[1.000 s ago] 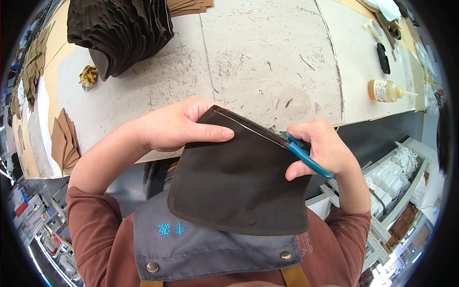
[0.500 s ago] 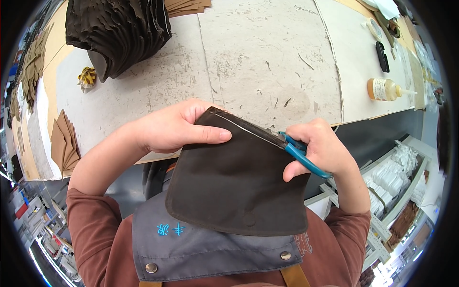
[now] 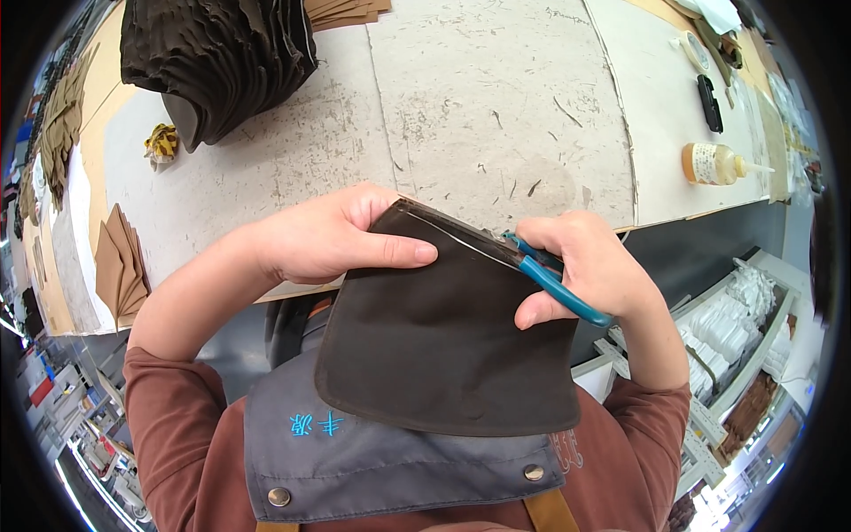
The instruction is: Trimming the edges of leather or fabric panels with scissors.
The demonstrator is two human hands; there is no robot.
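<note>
A dark brown sheet of fabric or leather (image 3: 443,346) with rounded lower corners hangs in front of my apron. My left hand (image 3: 355,232) pinches its upper left corner, thumb on the near face and fingers hidden behind. In my right hand (image 3: 581,270) are scissors with teal handles (image 3: 567,297), thumb below and fingers at the upper loop. Their blades lie along the sheet's top edge, beside a thin white line, with the tips close to my left hand. Whether the blades are fully closed is hard to make out.
A thick stack of dark pieces (image 3: 217,71) stands at the far left of the table (image 3: 479,106). Near it lies a yellow patterned bundle (image 3: 161,144). Brown pieces (image 3: 122,266) sit at the left edge. At right are a bottle of amber liquid (image 3: 712,165) and a black object (image 3: 709,104).
The scissors have slid a little left and up along the sheet's top edge with my right hand. The sheet has shifted slightly right, my left hand still holding its corner.
</note>
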